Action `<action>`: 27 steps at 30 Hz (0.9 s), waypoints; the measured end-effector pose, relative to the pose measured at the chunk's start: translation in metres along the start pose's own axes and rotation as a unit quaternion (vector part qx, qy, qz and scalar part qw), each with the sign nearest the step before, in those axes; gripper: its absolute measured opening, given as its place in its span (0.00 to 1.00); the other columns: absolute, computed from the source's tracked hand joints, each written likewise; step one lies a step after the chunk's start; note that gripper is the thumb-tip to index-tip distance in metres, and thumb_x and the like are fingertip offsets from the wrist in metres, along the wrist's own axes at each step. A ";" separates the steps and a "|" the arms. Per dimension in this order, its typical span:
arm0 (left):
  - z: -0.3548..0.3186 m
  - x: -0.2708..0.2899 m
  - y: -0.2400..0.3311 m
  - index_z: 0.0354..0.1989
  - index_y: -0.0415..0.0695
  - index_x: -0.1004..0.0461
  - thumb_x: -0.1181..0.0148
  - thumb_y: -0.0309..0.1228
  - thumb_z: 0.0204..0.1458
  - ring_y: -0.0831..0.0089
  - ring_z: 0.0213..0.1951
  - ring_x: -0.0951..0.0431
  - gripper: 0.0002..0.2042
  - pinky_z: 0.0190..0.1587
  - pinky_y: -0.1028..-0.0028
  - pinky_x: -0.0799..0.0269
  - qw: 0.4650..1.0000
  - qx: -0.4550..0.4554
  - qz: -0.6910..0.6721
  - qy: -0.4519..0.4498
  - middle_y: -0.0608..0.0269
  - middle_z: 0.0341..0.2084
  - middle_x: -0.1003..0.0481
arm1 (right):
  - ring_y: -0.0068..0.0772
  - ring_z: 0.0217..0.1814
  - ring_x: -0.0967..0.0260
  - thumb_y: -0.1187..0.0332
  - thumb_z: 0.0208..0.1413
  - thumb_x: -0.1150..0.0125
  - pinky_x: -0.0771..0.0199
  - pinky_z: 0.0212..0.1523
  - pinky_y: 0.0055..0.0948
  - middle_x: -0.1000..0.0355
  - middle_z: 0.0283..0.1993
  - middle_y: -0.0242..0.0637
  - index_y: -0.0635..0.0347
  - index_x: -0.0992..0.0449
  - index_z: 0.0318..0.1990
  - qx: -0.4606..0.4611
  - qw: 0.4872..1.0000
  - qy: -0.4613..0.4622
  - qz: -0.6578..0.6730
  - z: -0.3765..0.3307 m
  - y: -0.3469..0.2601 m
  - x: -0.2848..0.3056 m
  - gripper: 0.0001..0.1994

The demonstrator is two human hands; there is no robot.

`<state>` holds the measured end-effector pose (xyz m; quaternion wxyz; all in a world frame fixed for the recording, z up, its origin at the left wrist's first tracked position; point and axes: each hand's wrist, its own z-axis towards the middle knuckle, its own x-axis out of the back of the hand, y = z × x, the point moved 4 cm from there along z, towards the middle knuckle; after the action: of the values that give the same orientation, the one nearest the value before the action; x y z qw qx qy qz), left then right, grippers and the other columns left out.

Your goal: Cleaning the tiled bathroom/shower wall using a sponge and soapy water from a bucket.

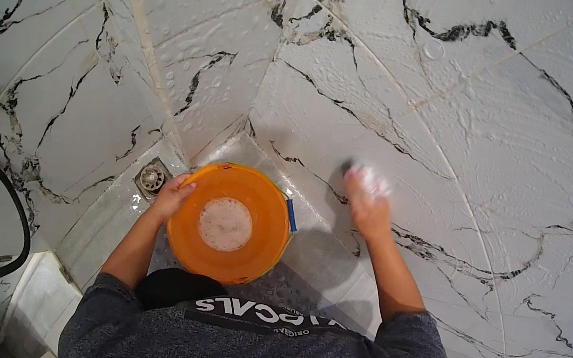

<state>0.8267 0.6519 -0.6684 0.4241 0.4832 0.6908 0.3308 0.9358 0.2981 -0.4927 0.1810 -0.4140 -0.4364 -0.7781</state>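
Observation:
An orange bucket [268, 206] holds pale, foamy liquid [226, 223] and has a blue grip [291, 215] on its handle. My left hand [174, 196] is closed on the bucket's left rim. Against the marble-patterned wall to the right, my right hand [370, 211] is closed round a foam-covered scrubbing sponge [377, 185]. A dark edge of the sponge shows beside the fingers; motion blur and white suds hide most of it.
White wall tiles [327, 121] with black veins carry wet suds and droplets. A round floor drain [151, 177] sits left of the bucket, in the grey floor [92, 228]. At far left hangs a black hose [13, 200]; a white ledge [41, 287] stands below it.

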 end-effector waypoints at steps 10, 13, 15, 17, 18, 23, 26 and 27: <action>0.005 -0.019 0.017 0.44 0.41 0.35 0.54 0.29 0.53 0.81 0.35 0.32 0.11 0.39 0.82 0.36 0.998 0.016 0.029 -0.044 0.68 0.34 0.30 | 0.41 0.52 0.38 0.70 0.48 0.58 0.37 0.49 0.34 0.39 0.54 0.42 0.62 0.34 0.49 0.015 0.968 -0.142 0.204 0.043 -0.097 -0.169 0.19; 0.010 -0.011 0.009 0.44 0.42 0.35 0.55 0.29 0.53 0.81 0.37 0.32 0.11 0.41 0.81 0.37 0.998 0.016 -0.001 -0.057 0.68 0.35 0.31 | 0.36 0.48 0.36 0.67 0.45 0.53 0.43 0.53 0.38 0.36 0.51 0.41 0.62 0.30 0.43 0.248 0.916 -0.296 0.107 -0.023 -0.098 -0.182 0.16; 0.001 -0.006 0.002 0.45 0.42 0.36 0.56 0.28 0.53 0.81 0.39 0.32 0.12 0.43 0.81 0.37 0.997 0.046 -0.035 -0.045 0.68 0.37 0.31 | 0.33 0.46 0.35 0.66 0.44 0.52 0.41 0.50 0.40 0.32 0.45 0.41 0.61 0.27 0.34 0.170 0.978 -0.097 0.067 0.030 -0.071 -0.095 0.12; 0.000 -0.008 0.004 0.46 0.42 0.36 0.56 0.27 0.53 0.81 0.39 0.33 0.12 0.43 0.81 0.38 0.997 0.045 -0.035 -0.054 0.68 0.37 0.31 | 0.37 0.45 0.35 0.66 0.46 0.52 0.40 0.48 0.41 0.30 0.42 0.43 0.61 0.27 0.35 0.068 0.985 0.073 0.142 0.094 -0.055 -0.071 0.12; 0.004 -0.012 0.007 0.46 0.42 0.36 0.56 0.27 0.52 0.81 0.40 0.33 0.12 0.44 0.81 0.38 0.996 0.044 -0.038 -0.065 0.68 0.38 0.32 | 0.38 0.44 0.35 0.66 0.47 0.53 0.40 0.48 0.39 0.30 0.41 0.44 0.62 0.28 0.35 -0.031 0.956 0.020 0.291 0.116 -0.055 -0.107 0.11; 0.002 -0.025 0.020 0.47 0.42 0.37 0.57 0.26 0.53 0.80 0.40 0.33 0.13 0.44 0.81 0.38 0.995 0.058 -0.039 -0.071 0.68 0.39 0.32 | 0.36 0.47 0.35 0.66 0.50 0.55 0.39 0.45 0.35 0.28 0.37 0.39 0.57 0.25 0.34 0.136 0.927 -0.317 0.144 0.148 -0.126 -0.184 0.11; 0.004 -0.021 0.019 0.47 0.42 0.37 0.57 0.26 0.53 0.80 0.40 0.33 0.13 0.44 0.81 0.38 0.995 0.058 -0.038 -0.073 0.68 0.39 0.32 | 0.42 0.45 0.35 0.65 0.48 0.52 0.35 0.43 0.38 0.29 0.38 0.39 0.55 0.27 0.38 0.104 0.901 -0.375 0.195 0.044 -0.142 -0.235 0.12; 0.003 -0.019 0.016 0.47 0.42 0.37 0.57 0.26 0.53 0.80 0.40 0.33 0.13 0.44 0.81 0.38 0.994 0.056 -0.048 -0.082 0.68 0.39 0.32 | 0.41 0.44 0.35 0.64 0.48 0.52 0.36 0.44 0.38 0.29 0.37 0.39 0.54 0.27 0.39 -0.026 0.859 -0.416 0.298 0.016 -0.136 -0.241 0.12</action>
<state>0.8390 0.6391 -0.6505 0.4668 0.4978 0.6936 0.2307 0.9985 0.3674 -0.7539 0.1945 -0.8140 -0.3065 -0.4535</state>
